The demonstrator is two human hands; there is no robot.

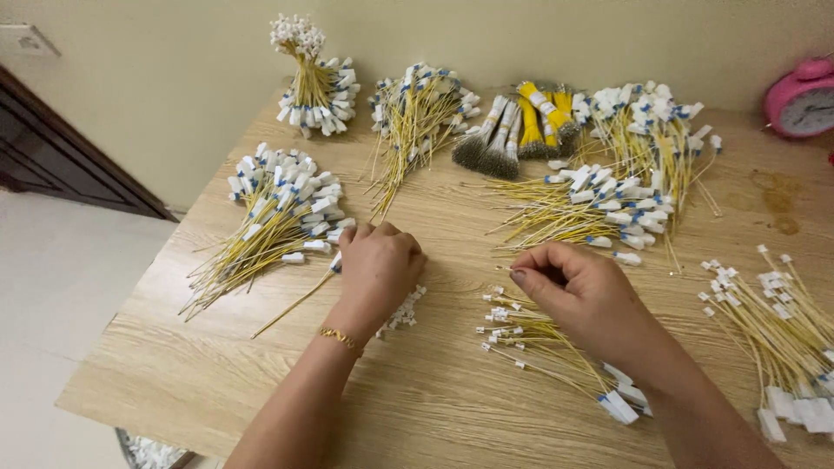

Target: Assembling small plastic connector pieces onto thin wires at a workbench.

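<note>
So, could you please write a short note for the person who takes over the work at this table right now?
Left hand: closed, knuckles up, on the wooden table; it touches a single yellow wire with a white connector. Small loose white connectors lie beside its wrist.
Right hand: fingers pinched, apparently on a thin wire end, above a small fan of yellow wires.
Done, it seems: bundled wires stand at the back, and a sorted pile lies on the left.
Left, it seems: loose piles at the right back and right edge. Pink clock in the corner.

Matt wood-grain table [434, 382], glossy yellow plastic-coated wires [261, 243], shiny pink plastic clock [801, 100]
</note>
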